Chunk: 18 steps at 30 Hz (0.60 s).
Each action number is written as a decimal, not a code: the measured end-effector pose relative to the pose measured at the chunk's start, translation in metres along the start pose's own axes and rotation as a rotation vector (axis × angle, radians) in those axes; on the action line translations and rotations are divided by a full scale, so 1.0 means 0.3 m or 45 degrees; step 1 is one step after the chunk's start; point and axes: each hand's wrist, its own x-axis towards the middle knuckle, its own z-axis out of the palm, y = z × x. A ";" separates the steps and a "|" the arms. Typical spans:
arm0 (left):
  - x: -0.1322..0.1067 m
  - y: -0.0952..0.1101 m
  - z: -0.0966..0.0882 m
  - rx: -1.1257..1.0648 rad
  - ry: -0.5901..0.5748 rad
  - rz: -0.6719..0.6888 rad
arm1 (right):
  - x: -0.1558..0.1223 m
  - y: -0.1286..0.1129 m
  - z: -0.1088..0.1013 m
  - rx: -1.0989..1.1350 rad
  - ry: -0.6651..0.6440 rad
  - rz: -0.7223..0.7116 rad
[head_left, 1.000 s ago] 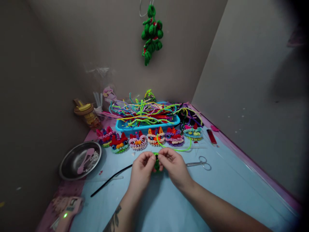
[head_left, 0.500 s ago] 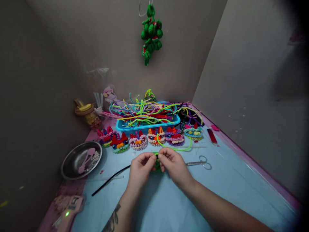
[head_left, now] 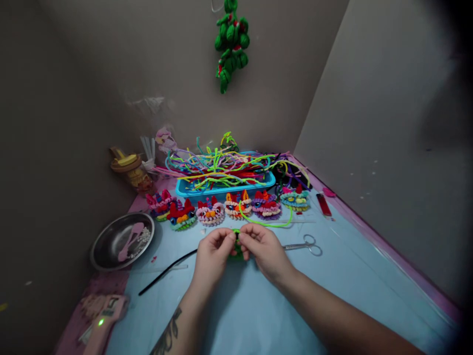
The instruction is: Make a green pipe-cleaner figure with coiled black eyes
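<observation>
My left hand (head_left: 212, 254) and my right hand (head_left: 263, 249) meet over the light blue table mat (head_left: 332, 291), fingers pinched on a small green pipe-cleaner piece (head_left: 236, 250) held between them. A light green pipe cleaner (head_left: 268, 224) curves away from the piece toward the back. Most of the piece is hidden by my fingers. A black pipe cleaner (head_left: 166, 271) lies just left of my left hand. Scissors (head_left: 303, 244) lie right of my right hand.
A row of several colourful pipe-cleaner figures (head_left: 210, 213) stands behind my hands. A blue tray (head_left: 221, 187) holds loose pipe cleaners. A metal bowl (head_left: 120, 241) sits at the left, a glue gun (head_left: 101, 318) at the near left, a red lighter (head_left: 324, 204) at the right. A green figure (head_left: 231, 42) hangs on the wall.
My hands stay pinched together on the green piece, with only small finger shifts. The view has tilted slightly, so everything sits a little higher in the picture.
</observation>
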 end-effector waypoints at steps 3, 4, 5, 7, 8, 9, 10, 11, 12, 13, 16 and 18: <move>-0.003 0.007 0.003 -0.007 -0.014 -0.011 | 0.000 0.002 -0.003 -0.001 -0.013 -0.004; -0.003 0.009 0.003 -0.006 -0.017 -0.012 | 0.000 0.003 -0.004 -0.001 -0.018 -0.008; -0.004 0.012 0.003 -0.002 -0.020 -0.009 | 0.000 0.004 -0.005 -0.002 -0.024 -0.014; -0.005 0.016 0.002 0.015 -0.028 0.004 | -0.001 0.006 -0.006 -0.006 -0.037 -0.027; -0.006 0.017 0.001 0.028 -0.030 0.010 | -0.002 0.007 -0.007 -0.010 -0.042 -0.033; -0.006 0.019 0.000 0.039 -0.026 0.014 | -0.002 0.007 -0.008 -0.016 -0.049 -0.040; -0.007 0.021 -0.001 0.050 -0.024 0.017 | -0.003 0.007 -0.009 -0.023 -0.055 -0.045; -0.007 0.023 -0.002 0.058 -0.021 0.022 | -0.003 0.006 -0.009 -0.030 -0.060 -0.050; -0.008 0.025 -0.002 0.063 -0.018 0.027 | -0.004 0.005 -0.010 -0.037 -0.061 -0.056; -0.008 0.027 -0.003 0.067 -0.016 0.032 | -0.005 0.004 -0.009 -0.041 -0.059 -0.061; -0.008 0.029 -0.002 0.071 -0.009 0.040 | -0.006 -0.003 -0.007 -0.053 -0.054 -0.068; -0.008 0.027 -0.002 0.073 -0.004 0.038 | -0.006 -0.007 -0.005 -0.067 -0.048 -0.067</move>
